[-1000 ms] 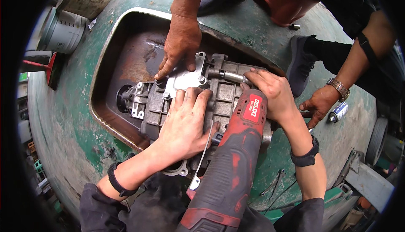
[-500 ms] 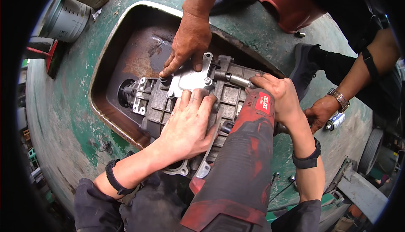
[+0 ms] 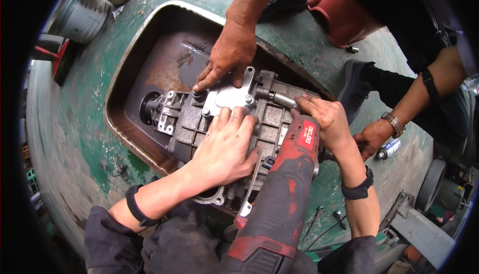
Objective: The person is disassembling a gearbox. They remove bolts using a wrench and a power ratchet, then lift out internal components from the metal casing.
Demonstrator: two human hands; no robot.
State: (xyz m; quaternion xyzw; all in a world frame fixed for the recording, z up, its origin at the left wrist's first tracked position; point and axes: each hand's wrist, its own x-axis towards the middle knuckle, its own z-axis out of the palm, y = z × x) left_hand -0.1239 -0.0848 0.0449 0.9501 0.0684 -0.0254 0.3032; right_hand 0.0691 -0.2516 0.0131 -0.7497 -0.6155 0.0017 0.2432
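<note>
A ribbed metal gearbox (image 3: 188, 124) lies across a brown basin, with a shiny cover plate (image 3: 222, 96) bolted on top. My left hand (image 3: 227, 147) lies on the casing, its fingers against the plate's near edge and the thumb spread apart. My right hand (image 3: 324, 119) is closed around the head of a red-and-black cordless power tool (image 3: 279, 189), and its fingertips reach a silver rod (image 3: 283, 99). What lies under the palm is hidden. Another person's hand (image 3: 232, 49) touches a bolt (image 3: 198, 94) beside the plate; that person's other hand (image 3: 374, 134) is near the gearbox's right end.
The basin's rim (image 3: 130, 49) surrounds the gearbox's far and left sides. A red stool (image 3: 344, 12) and the other person's shoe (image 3: 353, 82) stand at the right. A spray can (image 3: 389, 148) lies on the floor. White buckets (image 3: 82, 17) stand at upper left.
The view has shifted slightly, so the gearbox sits a little differently in the picture. The tool's head appears slightly further left and its base further right. Both my hands keep their places.
</note>
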